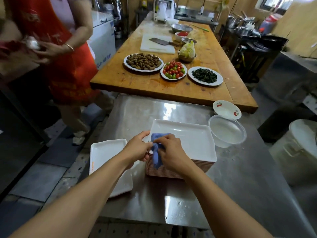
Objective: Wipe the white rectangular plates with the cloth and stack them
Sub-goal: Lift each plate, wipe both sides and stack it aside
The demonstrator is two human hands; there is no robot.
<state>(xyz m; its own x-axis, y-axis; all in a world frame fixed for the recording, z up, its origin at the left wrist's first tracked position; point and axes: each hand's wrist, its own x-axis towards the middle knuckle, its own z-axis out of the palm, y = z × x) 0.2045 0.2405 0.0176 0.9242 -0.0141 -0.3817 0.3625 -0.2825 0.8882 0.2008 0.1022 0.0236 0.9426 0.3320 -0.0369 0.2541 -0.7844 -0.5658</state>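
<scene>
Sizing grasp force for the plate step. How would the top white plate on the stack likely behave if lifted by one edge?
The top plate looks rigid, so it should lift flat. Its glossy face and the water drops on the steel table suggest that it may be slippery. It rests on a tall stack, so dragging might shift the plates below.

arms: two forearms enter from the bottom edge, both bare up to the frame edge
sleeves: no cuff or fabric visible on either arm
left hand [137, 148]: bare, no glove, no ring or band visible
right hand [173, 154]: bare, no glove, no ring visible
wrists: no watch, no bracelet, no strap on either one
fingers [161, 138]: bare; nails too small to make out
markings: no print or tape seen on the arms
rest of body: out of view, only forearms and hands show
</scene>
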